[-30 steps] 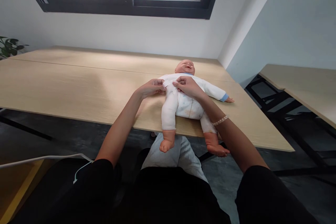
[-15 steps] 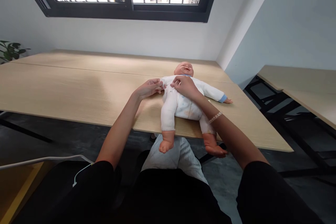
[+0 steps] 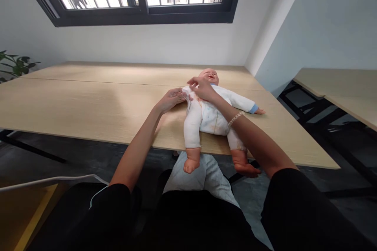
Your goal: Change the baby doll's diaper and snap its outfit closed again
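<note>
A baby doll (image 3: 214, 119) in a white romper with blue cuffs lies on its back on the wooden table (image 3: 88, 106), its head away from me and its bare feet hanging over the near edge. At the doll's side, on my left, my left hand (image 3: 173, 100) pinches the white romper (image 3: 193, 123) near the shoulder or sleeve. Over the chest, just below the doll's head (image 3: 209, 74), my right hand (image 3: 204, 88) is raised with bent fingers drawn together. Whatever they may hold is too small to make out. My right hand and forearm cover part of the chest.
A second table (image 3: 347, 90) stands at the right. Behind the table is a wall with a barred window (image 3: 141, 11). A leafy plant (image 3: 17, 64) is at the far left. A white cable (image 3: 59, 179) runs by my left arm.
My right hand has moved up and slightly away from the romper, towards the doll's head. My left hand keeps its hold at the doll's side. The view has shifted slightly.
</note>
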The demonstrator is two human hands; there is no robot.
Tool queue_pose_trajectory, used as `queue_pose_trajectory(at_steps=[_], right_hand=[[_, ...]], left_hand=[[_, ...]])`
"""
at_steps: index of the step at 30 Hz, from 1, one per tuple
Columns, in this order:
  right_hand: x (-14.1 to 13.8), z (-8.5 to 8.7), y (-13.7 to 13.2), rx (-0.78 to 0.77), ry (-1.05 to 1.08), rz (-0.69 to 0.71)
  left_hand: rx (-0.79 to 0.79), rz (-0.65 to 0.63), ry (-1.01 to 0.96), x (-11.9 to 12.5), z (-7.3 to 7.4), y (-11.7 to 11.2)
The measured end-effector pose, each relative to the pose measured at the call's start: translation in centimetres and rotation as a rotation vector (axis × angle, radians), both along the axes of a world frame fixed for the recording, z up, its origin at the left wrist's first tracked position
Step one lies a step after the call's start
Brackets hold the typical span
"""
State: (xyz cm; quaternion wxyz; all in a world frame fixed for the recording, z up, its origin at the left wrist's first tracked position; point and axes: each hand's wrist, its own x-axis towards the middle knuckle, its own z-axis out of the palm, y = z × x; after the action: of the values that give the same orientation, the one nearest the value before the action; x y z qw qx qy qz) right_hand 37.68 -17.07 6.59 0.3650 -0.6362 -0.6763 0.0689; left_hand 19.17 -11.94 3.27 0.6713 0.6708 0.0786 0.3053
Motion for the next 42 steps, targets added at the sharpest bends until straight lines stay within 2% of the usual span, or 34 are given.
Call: queue_pose_trajectory(at_steps=[2, 3, 5, 8, 10, 14, 18, 23, 26, 30, 34, 38, 42], right_hand=[[1.3, 0.7, -1.9, 0.134, 0.168, -0.127], [1.8, 0.9, -3.1, 0.152, 0.206, -0.177], [2.3, 0.9, -5.8, 0.068, 0.267, -0.202], [2.1, 0.1, -9.2, -0.141, 0.419, -0.065], [1.7, -0.6, -10.3, -0.186, 0.469, 0.026], [1.8, -1.9, -9.9, -0.145, 0.441, -0.025], [2.1, -2.8, -8.8, -0.088, 0.58, -0.117], [2.0, -3.4, -8.6, -0.03, 0.666, -0.057], [1.9, -4.0, -8.7, 0.023, 0.651, -0.075], [2.0, -4.7, -8.7, 0.071, 0.68, -0.118], [2.1, -4.8, -8.9, 0.046, 0.598, -0.179], [1.9, -4.1, -9.2, 0.022, 0.473, -0.238], [1.8, -3.5, -9.2, 0.04, 0.442, -0.289]], left_hand=[[0.02, 0.003, -0.013, 0.4, -0.2, -0.1], [0.032, 0.005, -0.021, 0.6, -0.4, -0.2], [0.058, 0.007, -0.029, 1.3, -0.6, -0.2], [0.147, 0.015, 0.008, 2.6, -0.6, -0.3], [0.25, 0.022, 0.053, 3.5, -0.3, -0.6], [0.394, 0.048, 0.145, 4.5, 0.2, -1.3], [0.456, 0.096, 0.218, 4.7, 0.3, -1.8], [0.512, 0.157, 0.206, 4.9, -0.2, -2.1], [0.544, 0.198, 0.212, 5.2, -0.6, -2.3], [0.628, 0.313, 0.246, 5.4, -0.9, -2.4], [0.628, 0.388, 0.306, 5.4, -1.2, -2.3], [0.591, 0.383, 0.339, 5.4, -1.4, -2.3], [0.572, 0.388, 0.341, 5.5, -1.5, -2.3]])
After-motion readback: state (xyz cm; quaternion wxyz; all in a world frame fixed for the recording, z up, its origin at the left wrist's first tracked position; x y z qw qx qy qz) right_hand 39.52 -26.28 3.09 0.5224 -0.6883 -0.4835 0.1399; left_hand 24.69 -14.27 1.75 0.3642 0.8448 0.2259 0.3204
